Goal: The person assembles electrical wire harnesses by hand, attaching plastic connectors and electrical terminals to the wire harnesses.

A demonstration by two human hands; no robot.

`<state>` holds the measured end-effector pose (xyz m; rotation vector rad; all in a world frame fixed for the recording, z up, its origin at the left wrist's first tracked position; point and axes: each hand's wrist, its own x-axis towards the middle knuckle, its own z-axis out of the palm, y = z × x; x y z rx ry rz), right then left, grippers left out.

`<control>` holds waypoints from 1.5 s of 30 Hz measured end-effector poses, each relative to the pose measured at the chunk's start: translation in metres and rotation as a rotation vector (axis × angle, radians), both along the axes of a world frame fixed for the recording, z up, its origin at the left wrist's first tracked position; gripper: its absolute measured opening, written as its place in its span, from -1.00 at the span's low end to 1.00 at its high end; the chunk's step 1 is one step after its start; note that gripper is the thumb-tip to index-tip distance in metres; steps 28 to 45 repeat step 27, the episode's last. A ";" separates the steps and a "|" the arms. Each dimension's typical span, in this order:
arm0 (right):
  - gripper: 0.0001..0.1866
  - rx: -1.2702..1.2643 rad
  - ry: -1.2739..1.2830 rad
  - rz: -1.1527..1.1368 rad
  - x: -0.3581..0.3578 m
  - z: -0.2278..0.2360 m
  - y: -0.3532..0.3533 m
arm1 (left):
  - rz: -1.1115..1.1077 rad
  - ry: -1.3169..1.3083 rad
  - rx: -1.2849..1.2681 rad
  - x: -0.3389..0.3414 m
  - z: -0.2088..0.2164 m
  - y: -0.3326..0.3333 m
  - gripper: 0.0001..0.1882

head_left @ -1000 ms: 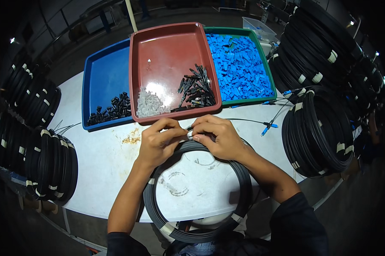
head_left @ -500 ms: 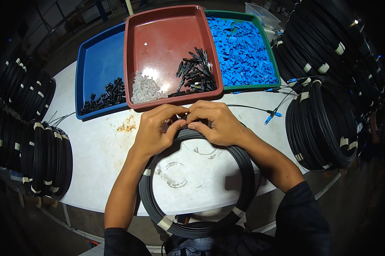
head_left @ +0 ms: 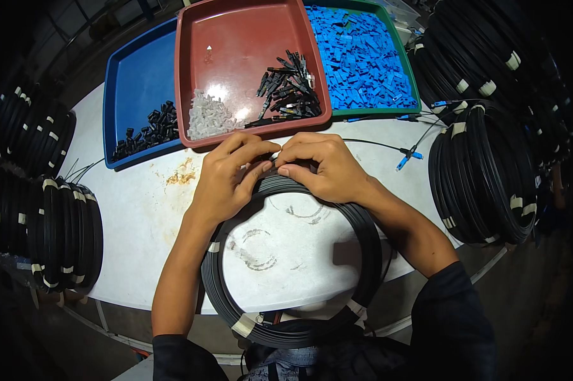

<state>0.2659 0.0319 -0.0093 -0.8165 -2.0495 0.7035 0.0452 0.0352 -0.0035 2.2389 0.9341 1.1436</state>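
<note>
A black cable coil [head_left: 370, 254], bound with pale tape, leans over the front edge of the white table. At the top of this ring my left hand [head_left: 226, 174] and my right hand [head_left: 321, 166] meet with thumbs and fingertips pinched together. A small dark piece shows between the fingertips, but the fingers cover too much of it to name it. Just beyond my hands stands a red tray [head_left: 248, 38], holding translucent white pieces [head_left: 210, 117] and slim black pieces [head_left: 289, 89].
A blue tray [head_left: 137, 82] with short black parts [head_left: 150, 130] stands at left. At right, a green tray [head_left: 415, 95] holds many blue connectors [head_left: 356, 63]. Taped coils crowd the left side [head_left: 64, 235] and right side [head_left: 477, 178]. Loose blue-tipped cable ends [head_left: 408, 159] lie at right.
The view has tilted a little, so trays and table sit higher in the picture. Both hands keep their pinch at the coil's top, with only slight finger movement.
</note>
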 end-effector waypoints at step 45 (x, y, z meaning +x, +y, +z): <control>-0.86 -0.261 -0.457 -0.164 -0.017 0.012 0.028 | 0.029 -0.060 -0.010 -0.008 0.000 0.000 -0.76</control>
